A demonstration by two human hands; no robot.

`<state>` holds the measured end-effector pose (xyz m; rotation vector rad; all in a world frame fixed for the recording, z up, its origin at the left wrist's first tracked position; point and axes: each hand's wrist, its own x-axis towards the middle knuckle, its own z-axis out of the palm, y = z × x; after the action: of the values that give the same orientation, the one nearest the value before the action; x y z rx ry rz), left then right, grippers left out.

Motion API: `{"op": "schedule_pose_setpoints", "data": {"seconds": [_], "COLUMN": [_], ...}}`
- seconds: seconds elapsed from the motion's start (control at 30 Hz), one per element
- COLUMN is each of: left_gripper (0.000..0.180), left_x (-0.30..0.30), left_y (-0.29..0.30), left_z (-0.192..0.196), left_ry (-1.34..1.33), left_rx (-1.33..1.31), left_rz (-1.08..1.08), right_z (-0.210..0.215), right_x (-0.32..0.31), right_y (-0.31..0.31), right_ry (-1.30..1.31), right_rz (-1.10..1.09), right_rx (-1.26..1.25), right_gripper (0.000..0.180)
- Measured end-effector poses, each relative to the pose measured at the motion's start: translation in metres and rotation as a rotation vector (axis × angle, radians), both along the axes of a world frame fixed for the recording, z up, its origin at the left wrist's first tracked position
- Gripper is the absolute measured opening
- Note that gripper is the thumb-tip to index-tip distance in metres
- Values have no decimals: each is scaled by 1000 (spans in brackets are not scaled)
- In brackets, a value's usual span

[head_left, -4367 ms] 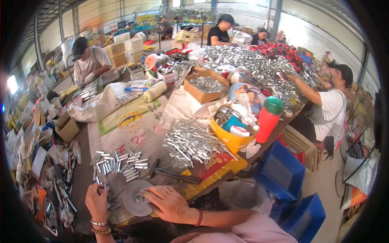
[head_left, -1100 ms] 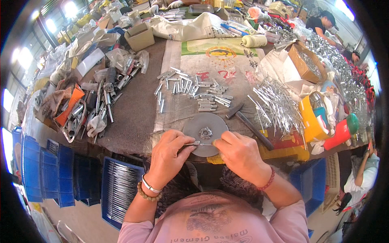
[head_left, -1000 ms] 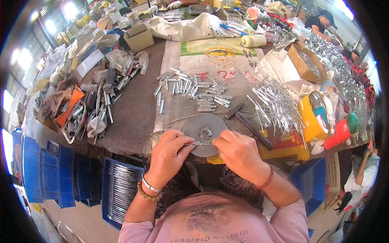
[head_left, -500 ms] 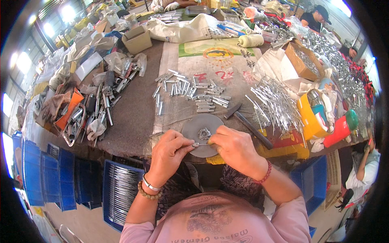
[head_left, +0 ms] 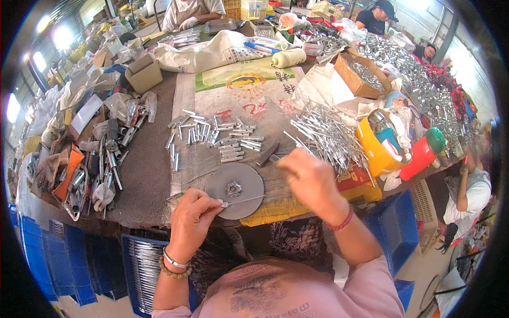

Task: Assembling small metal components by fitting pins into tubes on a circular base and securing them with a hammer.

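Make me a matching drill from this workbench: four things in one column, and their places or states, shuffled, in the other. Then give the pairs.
1. left hand
2. right hand
3. grey metal disc
4. red bottle with green cap

A. lies flat at the near table edge
B. raised and blurred, near the pile of loose rods
C. pinches a thin metal rod over the disc
D. lies tilted at the right table edge

Pairs: 1-C, 2-B, 3-A, 4-D
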<state>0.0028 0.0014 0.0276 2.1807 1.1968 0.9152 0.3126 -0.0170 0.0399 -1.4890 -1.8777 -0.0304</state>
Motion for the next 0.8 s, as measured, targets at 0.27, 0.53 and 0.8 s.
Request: {"op": "schedule_pose_setpoints", "data": {"seconds": [0.27,0.53,0.8], "left_gripper": [20,17,18], "left_x": [2,0,-3], "left_y": [0,2,3], "left_z": [-1,-6,-10], "left_ry": [-20,-42,-52], "left_rx": [3,80,70], "left_rz": [3,8,-9], "right_z": [-11,-7,17], "right_x": [48,52,-18], "right_y": [25,38,5], "right_ry": [-251,-420,601], "right_rz": [-134,-57,137], "right_rx": [-65,-127,-474], "right_gripper": [8,5,19]}}
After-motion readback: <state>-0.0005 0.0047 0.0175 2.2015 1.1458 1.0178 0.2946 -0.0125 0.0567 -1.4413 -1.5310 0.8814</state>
